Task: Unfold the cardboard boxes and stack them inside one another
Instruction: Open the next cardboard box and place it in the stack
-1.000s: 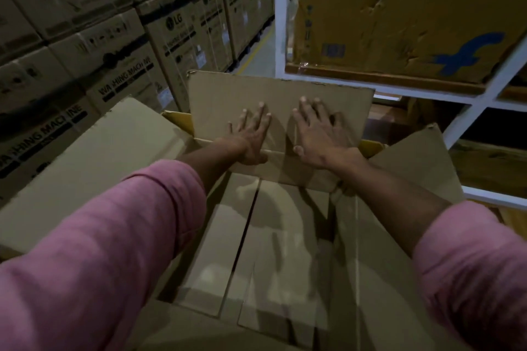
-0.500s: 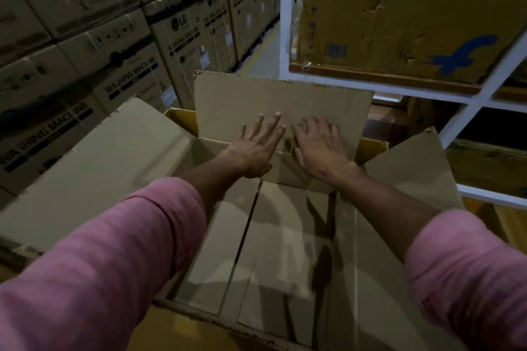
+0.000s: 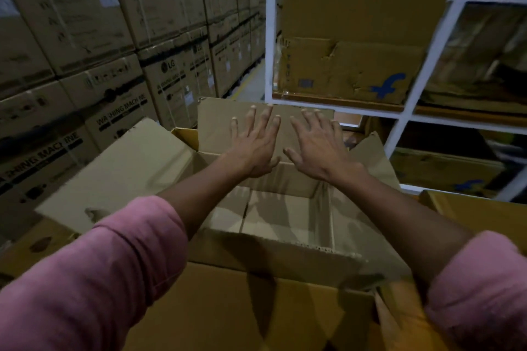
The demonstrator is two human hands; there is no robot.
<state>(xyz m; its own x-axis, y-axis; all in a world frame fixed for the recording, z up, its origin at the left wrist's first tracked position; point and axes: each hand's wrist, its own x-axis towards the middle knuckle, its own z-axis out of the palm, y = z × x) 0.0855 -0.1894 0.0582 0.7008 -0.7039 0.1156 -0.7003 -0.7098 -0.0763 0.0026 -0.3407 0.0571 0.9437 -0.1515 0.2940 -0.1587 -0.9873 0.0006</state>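
An open brown cardboard box stands in front of me, its flaps spread outwards and its floor of folded flaps visible inside. It sits inside a larger yellowish box whose rim shows at the front and at the far left corner. My left hand and my right hand lie side by side with straight, spread fingers against the upright far flap. Whether the palms press the flap or hover just off it cannot be told. Pink sleeves cover both upper arms.
Stacked washing machine cartons wall off the left. A white metal rack on the right holds worn brown boxes with a blue logo. A narrow aisle floor runs between them. Another yellowish box sits at right.
Both hands slid up from the far wall's fold onto the upright flap. The view pulled back and up, so the outer box's front rim now shows.
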